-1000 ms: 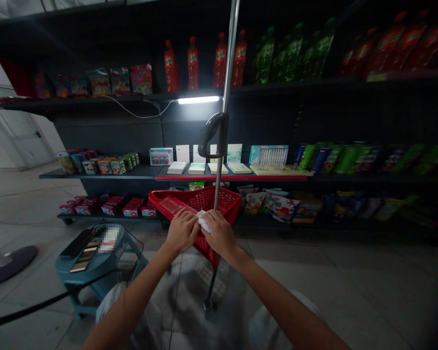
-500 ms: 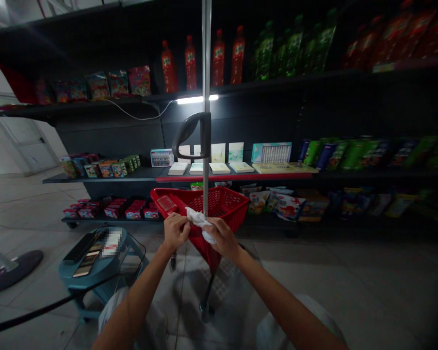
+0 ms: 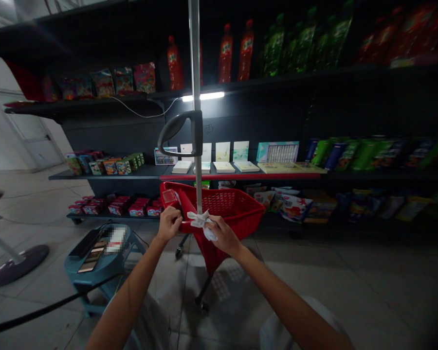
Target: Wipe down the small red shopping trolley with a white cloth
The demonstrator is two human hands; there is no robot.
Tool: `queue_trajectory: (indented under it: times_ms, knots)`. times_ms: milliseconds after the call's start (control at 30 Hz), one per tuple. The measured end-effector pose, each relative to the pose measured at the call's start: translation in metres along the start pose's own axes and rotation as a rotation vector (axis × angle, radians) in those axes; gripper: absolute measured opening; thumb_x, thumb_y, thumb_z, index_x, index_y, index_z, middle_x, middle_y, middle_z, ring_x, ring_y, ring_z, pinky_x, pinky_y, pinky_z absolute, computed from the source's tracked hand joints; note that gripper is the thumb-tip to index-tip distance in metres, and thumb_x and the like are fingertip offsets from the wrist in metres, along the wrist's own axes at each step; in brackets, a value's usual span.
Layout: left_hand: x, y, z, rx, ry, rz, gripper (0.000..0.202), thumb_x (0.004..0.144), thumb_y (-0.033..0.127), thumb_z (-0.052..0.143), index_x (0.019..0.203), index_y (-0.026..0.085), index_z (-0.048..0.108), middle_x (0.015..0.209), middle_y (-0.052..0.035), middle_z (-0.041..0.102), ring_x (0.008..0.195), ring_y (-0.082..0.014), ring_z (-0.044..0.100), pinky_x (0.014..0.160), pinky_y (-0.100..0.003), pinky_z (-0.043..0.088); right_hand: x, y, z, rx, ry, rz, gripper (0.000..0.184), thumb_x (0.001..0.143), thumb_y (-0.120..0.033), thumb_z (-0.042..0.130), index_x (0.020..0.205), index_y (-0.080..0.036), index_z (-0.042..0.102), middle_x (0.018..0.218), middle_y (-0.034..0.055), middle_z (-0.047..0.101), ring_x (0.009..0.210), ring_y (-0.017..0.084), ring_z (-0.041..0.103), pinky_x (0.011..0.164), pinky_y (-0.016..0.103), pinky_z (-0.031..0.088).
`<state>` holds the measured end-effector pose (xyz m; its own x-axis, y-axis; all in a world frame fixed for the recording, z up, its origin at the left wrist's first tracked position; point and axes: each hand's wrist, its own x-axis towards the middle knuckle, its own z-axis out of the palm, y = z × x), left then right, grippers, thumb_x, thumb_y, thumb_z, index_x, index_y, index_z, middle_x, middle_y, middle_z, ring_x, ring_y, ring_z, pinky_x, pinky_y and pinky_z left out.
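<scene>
A red plastic shopping cart [image 3: 237,221] stands in front of me, with a silver metal pole [image 3: 196,63] rising from its near edge. Partway up that pole sits a grey loop handle [image 3: 196,133]. My right hand [image 3: 224,236] is closed on a crumpled white cloth [image 3: 200,221], which rests against the near rim at the pole's foot. Left of the cloth, my left hand [image 3: 169,223] has its fingers curled round the cart's near rim, close to a small clear-covered panel [image 3: 170,197].
Dark store shelves [image 3: 131,172] carry red bottles [image 3: 225,53], green bottles [image 3: 275,46], booklets [image 3: 224,167] and snack bags [image 3: 294,206]. To the left stands a blue stool [image 3: 95,265] with phones on it. A black cable [image 3: 54,306] crosses the lower left. A round pole base [image 3: 20,265] stands farther left.
The cart has turned a little, its basket swinging right and the pole shifting left. My left hand has moved slightly left, away from the cloth; my right hand still grips the cloth.
</scene>
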<state>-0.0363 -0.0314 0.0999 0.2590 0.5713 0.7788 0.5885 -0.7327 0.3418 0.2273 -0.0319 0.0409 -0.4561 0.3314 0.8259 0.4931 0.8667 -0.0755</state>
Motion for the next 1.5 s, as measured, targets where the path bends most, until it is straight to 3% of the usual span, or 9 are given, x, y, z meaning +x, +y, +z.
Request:
queue_trajectory:
  times_ms: [300,467,600,700,900,1033,1200,1333,1500]
  knots:
    - [0.001,-0.018,-0.01,-0.04,0.049,0.004,0.031,0.093,0.034,0.042,0.063,0.023,0.045,0.065,-0.0031,0.054,0.071,-0.0208,0.053,0.078,-0.04,0.046,-0.019,0.032,-0.009,0.001,-0.045,0.328,0.034,0.089,-0.014,0.057,0.121,-0.024,0.06,0.129,0.0109,0.056,0.121,0.026,0.056,0.109,0.048,0.049]
    - [-0.014,0.0,-0.007,0.131,0.151,-0.032,0.026,0.099,0.026,0.032,0.087,0.022,0.054,0.094,-0.0076,0.062,0.096,-0.0227,0.058,0.099,-0.044,0.046,-0.006,0.027,-0.013,0.083,-0.046,0.424,0.031,0.087,-0.015,0.056,0.117,-0.022,0.062,0.12,0.0103,0.059,0.113,0.026,0.058,0.105,0.047,0.05]
    - [-0.023,0.024,0.0,0.285,0.151,-0.056,0.02,0.099,0.021,0.037,0.106,0.022,0.056,0.109,-0.0081,0.063,0.108,-0.0231,0.057,0.114,-0.049,0.038,0.029,0.003,-0.009,0.248,0.053,0.462,0.03,0.088,-0.023,0.06,0.118,-0.021,0.062,0.121,0.0106,0.06,0.116,0.025,0.058,0.106,0.045,0.048]
    - [-0.024,0.032,0.004,0.35,0.09,-0.039,0.017,0.098,0.023,0.044,0.109,0.022,0.058,0.112,-0.0083,0.062,0.113,-0.0248,0.055,0.115,-0.052,0.036,0.068,-0.016,-0.004,0.426,0.193,0.478,0.034,0.09,-0.026,0.059,0.123,-0.022,0.06,0.127,0.0097,0.062,0.121,0.025,0.058,0.11,0.043,0.045]
    - [-0.023,0.022,0.006,0.342,0.099,-0.042,0.021,0.099,0.024,0.044,0.111,0.021,0.06,0.114,-0.0097,0.06,0.116,-0.0255,0.052,0.115,-0.052,0.036,0.147,-0.035,-0.006,0.679,0.43,0.457,0.043,0.091,-0.037,0.061,0.132,-0.025,0.056,0.13,0.0088,0.063,0.12,0.025,0.059,0.108,0.042,0.047]
    - [-0.022,0.01,0.009,0.294,0.168,-0.091,0.023,0.1,0.026,0.04,0.106,0.022,0.062,0.11,-0.0086,0.06,0.114,-0.0257,0.053,0.119,-0.056,0.03,0.175,-0.035,-0.001,0.698,0.466,0.414,0.043,0.088,-0.038,0.062,0.129,-0.026,0.057,0.128,0.0076,0.064,0.121,0.026,0.058,0.107,0.042,0.046]
    - [-0.021,-0.012,0.01,0.232,0.197,-0.149,0.025,0.101,0.03,0.039,0.096,0.022,0.063,0.105,-0.0087,0.062,0.114,-0.0269,0.055,0.118,-0.057,0.032,0.161,-0.029,0.032,0.614,0.316,0.483,0.032,0.085,-0.042,0.063,0.111,-0.022,0.06,0.097,0.0037,0.069,0.087,0.023,0.064,0.088,0.036,0.053]
    - [-0.023,-0.028,0.011,0.245,0.224,-0.181,0.028,0.099,0.03,0.043,0.119,0.02,0.06,0.132,-0.0142,0.056,0.136,-0.0307,0.044,0.119,-0.057,0.032,0.13,-0.03,0.06,0.594,0.238,0.517,0.03,0.085,-0.04,0.061,0.108,-0.022,0.06,0.093,0.0028,0.07,0.08,0.021,0.063,0.079,0.031,0.052]
    - [-0.023,-0.028,0.013,0.206,0.29,-0.236,0.04,0.095,0.021,0.043,0.135,0.018,0.047,0.133,-0.0143,0.057,0.131,-0.0278,0.05,0.124,-0.059,0.019,0.103,-0.031,0.074,0.563,0.155,0.535,0.033,0.082,-0.038,0.063,0.109,-0.019,0.06,0.093,0.0033,0.07,0.08,0.02,0.065,0.08,0.031,0.051]
